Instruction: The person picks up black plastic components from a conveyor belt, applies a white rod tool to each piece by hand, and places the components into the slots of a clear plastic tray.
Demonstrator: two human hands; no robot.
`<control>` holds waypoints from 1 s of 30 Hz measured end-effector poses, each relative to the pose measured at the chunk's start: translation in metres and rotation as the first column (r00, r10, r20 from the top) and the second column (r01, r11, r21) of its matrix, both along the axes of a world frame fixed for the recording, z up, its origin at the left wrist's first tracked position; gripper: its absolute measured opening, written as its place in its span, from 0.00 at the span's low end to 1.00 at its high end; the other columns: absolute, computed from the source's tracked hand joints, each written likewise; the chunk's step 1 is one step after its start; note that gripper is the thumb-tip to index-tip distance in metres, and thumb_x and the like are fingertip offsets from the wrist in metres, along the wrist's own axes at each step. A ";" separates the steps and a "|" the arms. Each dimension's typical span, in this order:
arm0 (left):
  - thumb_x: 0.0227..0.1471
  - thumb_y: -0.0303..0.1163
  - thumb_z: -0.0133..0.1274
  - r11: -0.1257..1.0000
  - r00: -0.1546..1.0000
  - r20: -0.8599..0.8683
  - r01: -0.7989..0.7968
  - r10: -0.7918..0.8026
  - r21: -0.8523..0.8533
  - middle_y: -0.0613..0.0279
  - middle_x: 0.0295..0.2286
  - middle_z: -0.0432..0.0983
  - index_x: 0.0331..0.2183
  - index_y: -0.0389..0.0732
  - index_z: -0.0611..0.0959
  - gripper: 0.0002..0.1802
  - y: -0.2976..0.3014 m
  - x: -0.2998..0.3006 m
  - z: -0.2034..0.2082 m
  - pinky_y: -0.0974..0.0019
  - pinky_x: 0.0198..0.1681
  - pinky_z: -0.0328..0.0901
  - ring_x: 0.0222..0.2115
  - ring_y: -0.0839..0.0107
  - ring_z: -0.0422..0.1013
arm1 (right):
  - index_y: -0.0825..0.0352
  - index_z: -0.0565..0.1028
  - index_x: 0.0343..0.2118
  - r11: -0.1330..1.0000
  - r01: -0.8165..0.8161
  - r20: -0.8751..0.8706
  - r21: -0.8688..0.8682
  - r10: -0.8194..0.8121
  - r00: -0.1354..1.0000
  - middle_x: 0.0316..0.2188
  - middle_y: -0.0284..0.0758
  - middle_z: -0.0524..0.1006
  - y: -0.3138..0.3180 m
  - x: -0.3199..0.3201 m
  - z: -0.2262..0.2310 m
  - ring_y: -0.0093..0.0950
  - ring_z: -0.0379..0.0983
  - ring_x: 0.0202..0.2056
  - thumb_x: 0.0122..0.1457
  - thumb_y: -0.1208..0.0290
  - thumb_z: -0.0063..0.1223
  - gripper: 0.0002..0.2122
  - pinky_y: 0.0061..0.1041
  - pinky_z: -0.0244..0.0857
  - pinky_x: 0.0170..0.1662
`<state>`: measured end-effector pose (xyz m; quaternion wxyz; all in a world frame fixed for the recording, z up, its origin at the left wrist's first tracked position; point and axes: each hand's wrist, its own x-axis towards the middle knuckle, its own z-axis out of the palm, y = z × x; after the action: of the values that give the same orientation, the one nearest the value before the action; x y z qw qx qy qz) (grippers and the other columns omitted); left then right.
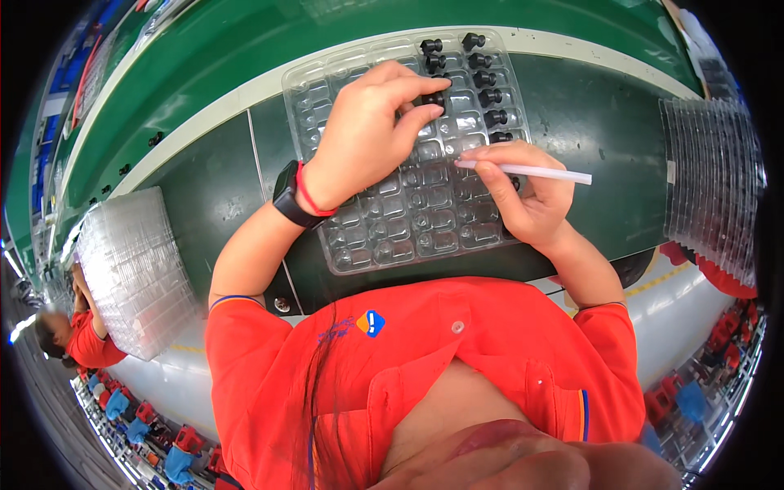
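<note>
A clear plastic tray (396,249) of moulded pockets lies on the green bench in front of me. Small black knobbed parts (490,97) fill pockets in its far right corner, several in the rightmost column and a few in the column beside it. Over that second column, my left hand (371,122) pinches another black part (434,99) between thumb and forefinger, at the tray's surface. My right hand (529,192) is closed round a slim white stick (543,171), pen-fashion, its tip near the middle of the tray. The rest of the pockets I can see look bare.
Stacks of clear trays stand at the left (135,269) and right (709,184) of the bench. A few loose black parts (156,139) lie at the far left by the pale rail (220,112). Another person in red (94,343) works at the far left.
</note>
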<state>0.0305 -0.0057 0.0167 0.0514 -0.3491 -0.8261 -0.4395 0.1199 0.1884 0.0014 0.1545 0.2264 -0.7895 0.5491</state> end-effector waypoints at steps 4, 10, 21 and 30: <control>0.40 0.25 0.60 0.999 0.999 0.035 -0.025 0.026 -0.033 0.56 0.26 0.74 0.29 0.38 0.80 0.09 0.013 -0.003 -0.001 0.63 0.28 0.67 0.25 0.60 0.72 | 0.74 0.74 0.32 1.000 0.008 -0.002 0.008 -0.008 1.000 0.28 0.41 0.79 -0.002 0.000 -0.001 0.29 0.77 0.31 0.54 0.83 0.52 0.03 0.23 0.69 0.35; 0.41 0.29 0.57 0.978 0.993 -0.111 -0.049 0.027 -0.202 0.57 0.25 0.72 0.26 0.40 0.79 0.05 0.012 -0.005 -0.018 0.57 0.30 0.67 0.27 0.56 0.72 | 0.74 0.75 0.32 0.999 -0.005 -0.028 0.033 0.006 1.000 0.29 0.41 0.79 -0.004 -0.003 -0.001 0.29 0.76 0.30 0.53 0.84 0.52 0.03 0.23 0.69 0.35; 0.41 0.32 0.59 0.778 0.716 -0.489 -0.619 0.499 -0.111 0.52 0.31 0.76 0.30 0.39 0.81 0.11 -0.144 -0.083 -0.027 0.57 0.42 0.63 0.37 0.55 0.69 | 0.76 0.73 0.32 0.999 -0.012 -0.012 0.043 0.012 1.000 0.30 0.44 0.78 -0.001 0.000 0.002 0.30 0.76 0.33 0.54 0.85 0.51 0.03 0.23 0.68 0.37; 0.42 0.34 0.57 0.257 0.354 -0.327 -0.917 0.876 -0.305 0.47 0.33 0.77 0.37 0.44 0.83 0.15 -0.317 -0.096 -0.071 0.59 0.39 0.68 0.33 0.51 0.74 | 0.76 0.74 0.32 1.000 0.000 -0.004 0.019 0.000 1.000 0.29 0.43 0.78 -0.005 -0.002 0.001 0.30 0.76 0.31 0.54 0.85 0.51 0.03 0.23 0.69 0.36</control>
<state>-0.0650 -0.3229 -0.0539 0.2485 0.1603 -0.9481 -0.1171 0.1183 0.1838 0.0021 0.1540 0.2291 -0.7943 0.5412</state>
